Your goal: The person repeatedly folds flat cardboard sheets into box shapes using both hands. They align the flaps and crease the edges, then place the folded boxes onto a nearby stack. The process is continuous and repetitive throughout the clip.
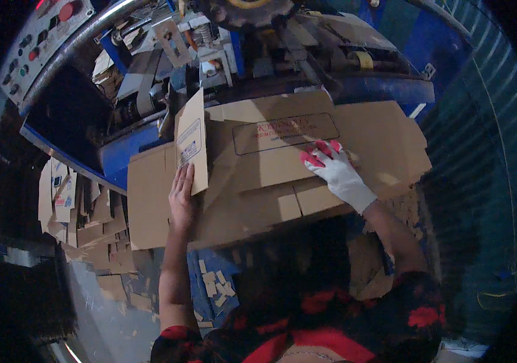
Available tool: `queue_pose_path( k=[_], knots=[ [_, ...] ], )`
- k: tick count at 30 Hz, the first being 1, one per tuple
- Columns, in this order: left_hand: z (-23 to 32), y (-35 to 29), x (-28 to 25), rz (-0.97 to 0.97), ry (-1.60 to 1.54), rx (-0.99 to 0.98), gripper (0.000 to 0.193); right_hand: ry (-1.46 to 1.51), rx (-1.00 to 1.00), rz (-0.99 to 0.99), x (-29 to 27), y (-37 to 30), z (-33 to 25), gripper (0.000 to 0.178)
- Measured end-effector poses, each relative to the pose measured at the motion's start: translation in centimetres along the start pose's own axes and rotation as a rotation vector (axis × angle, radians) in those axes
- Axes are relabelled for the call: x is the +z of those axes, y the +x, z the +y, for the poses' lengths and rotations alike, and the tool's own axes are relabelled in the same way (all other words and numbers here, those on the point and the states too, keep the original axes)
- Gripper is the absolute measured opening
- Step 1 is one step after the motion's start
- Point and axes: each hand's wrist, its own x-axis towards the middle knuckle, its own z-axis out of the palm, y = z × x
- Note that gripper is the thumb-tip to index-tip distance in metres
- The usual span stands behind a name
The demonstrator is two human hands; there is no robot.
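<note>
A printed cardboard box blank lies in front of me, with a panel on its left side folded up. My bare left hand rests its stretched fingers against the lower part of that raised panel. My left thumb cannot be made out. On the right, my right hand wears a white glove with pink-red fingertips. Its spread fingers lie on the blank's printed face, near the lower right of the print. Beneath the blank is a larger flat layer of cardboard.
Just beyond the cardboard stands a blue machine with belts and rollers. A control panel with red buttons is at far left. Cardboard scraps are heaped at left, and small offcuts lie below. A corrugated green wall rises at right.
</note>
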Motion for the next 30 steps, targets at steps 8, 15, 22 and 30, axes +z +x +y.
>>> queue_pose_path(
  k=[8, 15, 22, 30],
  knots=[
    [-7.5, 7.1, 6.4, -0.017, 0.152, 0.05, 0.057, -0.026, 0.018, -0.077, 2.9, 9.6, 6.4, 0.055],
    [-10.1, 20.2, 10.4, 0.049, 0.252, -0.475, 0.038, -0.244, 0.163, -0.112, 4.4, 21.9, 12.9, 0.045],
    [-6.7, 11.0, 5.4, -0.142, 0.15, -0.302, 0.03, 0.094, 0.272, 0.2, 2.1, 14.4, 12.2, 0.038],
    [-10.6, -11.9, -8.5, -0.11, 0.632, -0.958, 0.062, -0.123, 0.587, 0.037, -0.8, -12.7, 7.2, 0.063]
  ],
)
